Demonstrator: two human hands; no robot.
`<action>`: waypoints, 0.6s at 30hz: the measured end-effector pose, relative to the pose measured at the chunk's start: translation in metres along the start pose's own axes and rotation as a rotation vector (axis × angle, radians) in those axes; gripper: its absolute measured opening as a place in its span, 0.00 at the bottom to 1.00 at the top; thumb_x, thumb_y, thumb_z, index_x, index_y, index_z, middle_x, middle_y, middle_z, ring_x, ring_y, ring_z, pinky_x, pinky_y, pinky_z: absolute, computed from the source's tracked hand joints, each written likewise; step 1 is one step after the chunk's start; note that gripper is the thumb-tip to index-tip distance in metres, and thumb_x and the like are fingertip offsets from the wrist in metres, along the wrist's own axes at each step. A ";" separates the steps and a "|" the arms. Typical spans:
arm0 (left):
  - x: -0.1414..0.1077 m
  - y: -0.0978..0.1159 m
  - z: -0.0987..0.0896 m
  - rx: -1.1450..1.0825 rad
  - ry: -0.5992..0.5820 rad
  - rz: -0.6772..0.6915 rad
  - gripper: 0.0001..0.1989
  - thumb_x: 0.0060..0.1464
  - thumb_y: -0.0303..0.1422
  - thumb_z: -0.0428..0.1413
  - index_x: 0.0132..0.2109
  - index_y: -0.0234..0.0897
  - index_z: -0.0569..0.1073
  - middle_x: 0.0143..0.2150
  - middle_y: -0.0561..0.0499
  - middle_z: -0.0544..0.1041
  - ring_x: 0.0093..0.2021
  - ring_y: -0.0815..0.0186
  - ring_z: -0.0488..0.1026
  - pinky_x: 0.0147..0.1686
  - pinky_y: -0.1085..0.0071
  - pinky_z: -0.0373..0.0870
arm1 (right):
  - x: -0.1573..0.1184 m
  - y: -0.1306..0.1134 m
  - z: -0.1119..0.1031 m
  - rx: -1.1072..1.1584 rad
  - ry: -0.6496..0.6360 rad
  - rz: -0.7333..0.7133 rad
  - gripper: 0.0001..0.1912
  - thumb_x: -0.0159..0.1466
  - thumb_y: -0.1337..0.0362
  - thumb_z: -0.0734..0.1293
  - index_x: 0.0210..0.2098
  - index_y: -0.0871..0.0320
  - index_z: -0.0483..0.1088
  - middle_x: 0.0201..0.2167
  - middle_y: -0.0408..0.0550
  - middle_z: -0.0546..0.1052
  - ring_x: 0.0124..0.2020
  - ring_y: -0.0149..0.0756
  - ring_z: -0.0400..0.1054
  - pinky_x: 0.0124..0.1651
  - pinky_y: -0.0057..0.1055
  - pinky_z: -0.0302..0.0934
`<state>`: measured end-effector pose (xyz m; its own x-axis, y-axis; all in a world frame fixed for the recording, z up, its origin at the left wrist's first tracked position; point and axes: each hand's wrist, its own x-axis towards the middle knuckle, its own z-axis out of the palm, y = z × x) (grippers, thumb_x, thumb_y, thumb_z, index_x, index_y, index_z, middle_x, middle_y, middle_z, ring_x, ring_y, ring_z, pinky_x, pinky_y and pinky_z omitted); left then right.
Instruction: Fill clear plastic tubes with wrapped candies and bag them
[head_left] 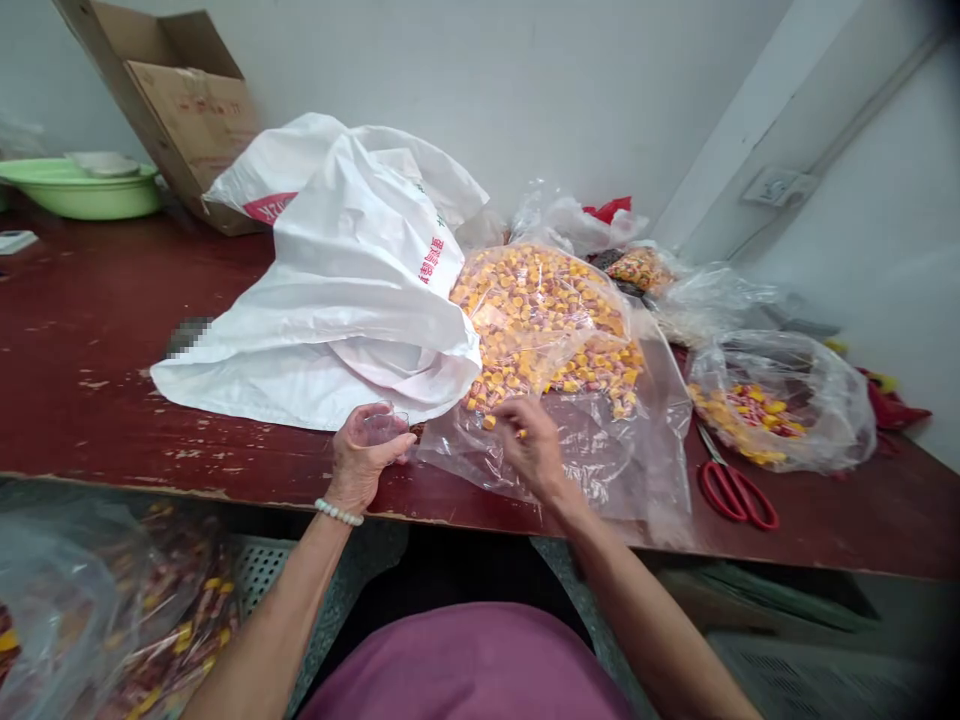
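Observation:
My left hand (364,455) is wrapped around a small clear cup (384,428), held at the front edge of the white sack. My right hand (532,445) has its fingers curled at the mouth of a clear plastic bag (660,440). Small yellow caps (540,290), mixed with pinkish-red pieces, lie heaped in that bag. One yellow cap (490,422) shows at the right fingertips, another just under the fingers. The large white woven sack (337,290), printed in red, lies left of the heap.
Red-handled scissors (739,492) lie on the dark red table (97,430), beside another open bag (840,400) of yellow and red pieces. A carton (199,120) and green basin (82,195) stand at the back left. Filled bags (150,610) sit below the table edge.

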<state>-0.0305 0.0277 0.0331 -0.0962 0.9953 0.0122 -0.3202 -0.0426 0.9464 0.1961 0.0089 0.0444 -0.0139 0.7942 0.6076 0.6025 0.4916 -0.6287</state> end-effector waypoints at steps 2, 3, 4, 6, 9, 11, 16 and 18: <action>-0.008 -0.003 0.009 -0.004 -0.039 -0.008 0.28 0.30 0.29 0.69 0.41 0.36 0.67 0.32 0.54 0.75 0.28 0.68 0.72 0.20 0.74 0.70 | -0.007 0.030 -0.033 -0.169 0.103 0.147 0.10 0.59 0.74 0.58 0.31 0.57 0.69 0.31 0.46 0.72 0.33 0.34 0.66 0.37 0.32 0.63; -0.011 -0.005 0.014 0.002 -0.059 -0.007 0.28 0.30 0.29 0.68 0.41 0.36 0.67 0.32 0.54 0.75 0.28 0.68 0.72 0.21 0.75 0.70 | -0.010 0.043 -0.043 -0.237 0.067 0.198 0.10 0.58 0.74 0.58 0.31 0.57 0.69 0.30 0.46 0.72 0.33 0.35 0.66 0.38 0.33 0.63; -0.014 -0.007 0.019 0.018 -0.081 -0.004 0.27 0.31 0.29 0.68 0.41 0.36 0.67 0.32 0.54 0.75 0.28 0.68 0.72 0.22 0.75 0.70 | -0.013 0.053 -0.049 -0.288 -0.005 0.214 0.09 0.57 0.74 0.60 0.32 0.58 0.70 0.32 0.47 0.73 0.35 0.36 0.67 0.41 0.35 0.62; -0.019 -0.012 0.028 0.081 -0.134 0.012 0.27 0.32 0.29 0.68 0.42 0.36 0.67 0.33 0.53 0.75 0.30 0.68 0.72 0.25 0.74 0.70 | -0.017 0.063 -0.049 -0.350 -0.201 0.166 0.11 0.57 0.71 0.63 0.39 0.57 0.71 0.40 0.50 0.75 0.41 0.40 0.67 0.46 0.39 0.60; -0.024 -0.018 0.039 0.226 -0.206 0.056 0.25 0.34 0.28 0.67 0.42 0.35 0.68 0.34 0.51 0.75 0.33 0.67 0.73 0.32 0.72 0.71 | -0.016 0.062 -0.037 -0.388 -0.373 0.053 0.12 0.61 0.67 0.64 0.44 0.55 0.71 0.46 0.51 0.74 0.47 0.42 0.65 0.51 0.41 0.57; -0.026 -0.020 0.043 0.303 -0.231 0.073 0.24 0.34 0.28 0.66 0.42 0.35 0.68 0.33 0.51 0.75 0.32 0.67 0.73 0.32 0.71 0.71 | -0.014 0.060 -0.035 -0.410 -0.382 0.062 0.09 0.63 0.65 0.62 0.40 0.56 0.73 0.41 0.53 0.75 0.44 0.42 0.67 0.49 0.40 0.58; -0.030 -0.017 0.045 0.425 -0.284 0.140 0.23 0.35 0.26 0.64 0.41 0.35 0.67 0.33 0.51 0.74 0.33 0.65 0.73 0.31 0.71 0.71 | -0.018 0.047 -0.055 -0.268 -0.153 0.212 0.09 0.64 0.62 0.62 0.40 0.60 0.71 0.36 0.52 0.74 0.35 0.38 0.68 0.40 0.35 0.62; -0.033 -0.014 0.047 0.486 -0.320 0.187 0.21 0.36 0.26 0.63 0.41 0.35 0.68 0.33 0.51 0.74 0.34 0.64 0.73 0.33 0.70 0.71 | -0.020 0.026 -0.061 -0.098 -0.090 0.233 0.12 0.64 0.59 0.63 0.44 0.57 0.69 0.36 0.49 0.75 0.33 0.35 0.68 0.37 0.32 0.63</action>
<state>0.0218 -0.0003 0.0343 0.2028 0.9547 0.2177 0.1492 -0.2499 0.9567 0.2612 -0.0159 0.0457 0.0663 0.9125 0.4037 0.6724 0.2580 -0.6937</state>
